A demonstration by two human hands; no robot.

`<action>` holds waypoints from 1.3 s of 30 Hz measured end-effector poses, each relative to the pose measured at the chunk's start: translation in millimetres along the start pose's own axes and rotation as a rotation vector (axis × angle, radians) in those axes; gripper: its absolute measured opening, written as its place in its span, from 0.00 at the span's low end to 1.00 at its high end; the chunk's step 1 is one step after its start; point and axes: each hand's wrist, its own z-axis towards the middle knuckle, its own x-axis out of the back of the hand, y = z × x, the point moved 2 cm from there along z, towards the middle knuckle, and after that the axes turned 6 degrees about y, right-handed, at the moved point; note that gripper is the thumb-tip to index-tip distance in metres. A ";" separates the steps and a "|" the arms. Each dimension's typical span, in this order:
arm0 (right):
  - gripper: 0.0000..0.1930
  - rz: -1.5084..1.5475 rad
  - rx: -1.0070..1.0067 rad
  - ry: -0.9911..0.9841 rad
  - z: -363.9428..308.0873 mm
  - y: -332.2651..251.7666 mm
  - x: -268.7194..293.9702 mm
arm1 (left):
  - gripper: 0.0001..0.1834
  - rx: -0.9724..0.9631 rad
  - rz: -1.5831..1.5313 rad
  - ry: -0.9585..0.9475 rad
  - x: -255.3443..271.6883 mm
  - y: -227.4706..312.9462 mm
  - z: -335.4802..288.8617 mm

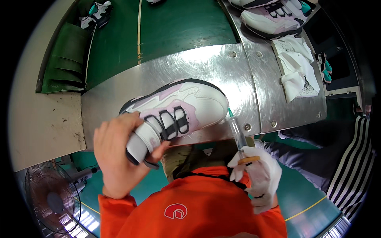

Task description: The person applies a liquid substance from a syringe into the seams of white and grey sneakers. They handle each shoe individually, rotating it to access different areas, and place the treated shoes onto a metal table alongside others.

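A white and lilac sneaker (188, 101) with black straps and a dark sole edge is tilted over the metal plate, its toe to the right. My bare left hand (119, 148) grips it at the heel and collar, the thumb at the near side of the opening. In my right hand (258, 170), covered by a white glove, is a clear syringe (238, 133) with an orange-brown flange. Its green needle tip (230, 112) points at the sole edge by the toe; whether it touches I cannot tell.
Beyond the metal plate (166, 67) lies a green conveyor belt (186, 23). More sneakers (274, 20) are at the far right, above a crumpled white cloth (295, 65). A fan (54, 202) stands lower left. Someone in striped clothing (353, 166) is close on the right.
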 end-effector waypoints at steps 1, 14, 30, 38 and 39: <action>0.23 0.026 -0.066 -0.090 13.5 -14.0 -7.2 | 0.28 0.003 -0.003 -0.005 -1.2 -3.4 4.9; 0.42 -0.025 0.561 -0.218 49.7 43.2 -15.2 | 0.33 0.231 -0.287 -0.311 -16.2 -35.1 49.2; 0.26 0.177 0.131 -0.235 28.7 28.0 -6.9 | 0.29 -0.366 -0.397 -1.454 -129.7 19.7 152.0; 0.25 0.056 0.259 -0.257 65.5 -125.4 -36.6 | 0.28 -0.201 -0.978 -0.586 -14.4 -27.5 145.0; 0.21 -0.079 0.324 -0.282 71.2 -152.7 -45.6 | 0.29 -0.183 -1.098 -0.467 -2.5 -31.2 144.2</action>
